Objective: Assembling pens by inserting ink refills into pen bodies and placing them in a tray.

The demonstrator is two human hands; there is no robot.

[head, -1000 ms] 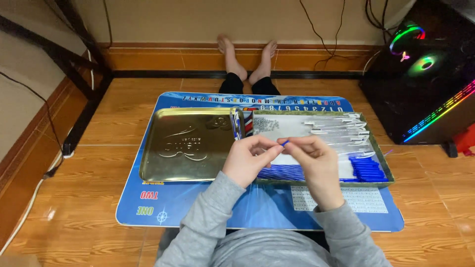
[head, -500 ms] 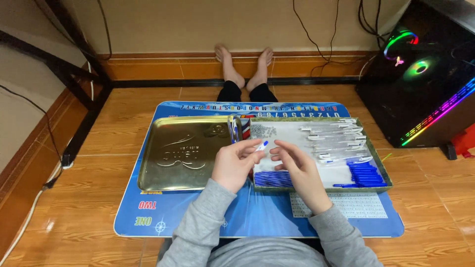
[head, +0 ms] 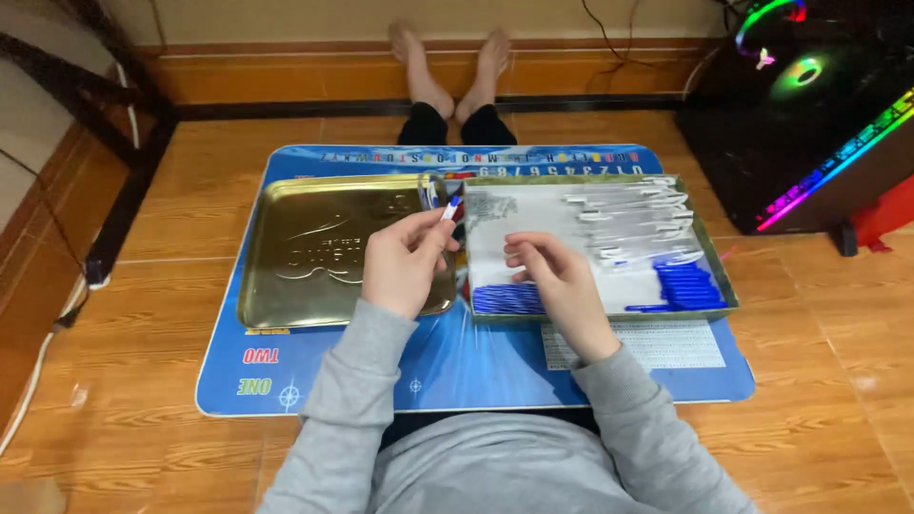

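Two shallow metal trays are lying mid-frame: the gold tray [head: 314,247] sitting bare, the grey-lined tray [head: 709,257] holding clear pen barrels [head: 633,224] and blue refills [head: 685,286]. The left hand [head: 405,266] is pinching a blue-tipped pen [head: 449,208]; the right hand [head: 557,281] is hovering loosely curled, holding nothing.

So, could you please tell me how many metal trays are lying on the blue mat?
2. A gold tray, mostly bare, lies on the left under the left hand; a second tray, holding pen parts, lies on the right by the right hand. None looks hidden.
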